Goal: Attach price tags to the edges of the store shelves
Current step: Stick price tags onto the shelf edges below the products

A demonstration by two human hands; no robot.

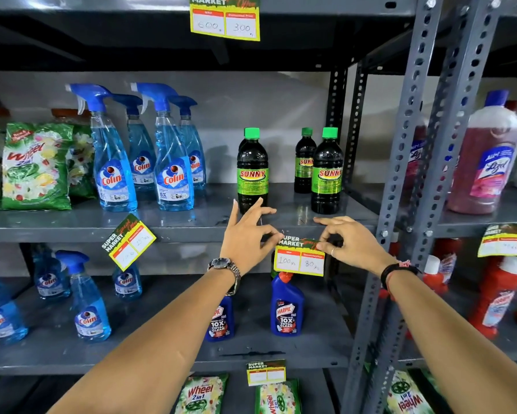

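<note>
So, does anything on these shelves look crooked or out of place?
Yes. The price tag below the Colin spray bottles hangs tilted on the shelf edge, while the others sit roughly level, including the tag both hands are fixing under the Sunny bottles.

The scene is evenly and fairly brightly lit from above and in front, with soft white glare streaks on the top shelf edge (102, 7) and pale reflections on the middle shelf (191, 222) near the spray bottles (114, 162). The space under the top shelf is deep in shadow. The dark bottles (252, 171) throw faint shadows on the grey back wall (266, 100). Centre detail is sharp, and the handwritten price tag (299, 259) reads clearly. Wide-angle distortion bends the perforated uprights (406, 144) on the right and bows the shelves; the far left and right edges are smeared and soft, labels there blurred
</note>
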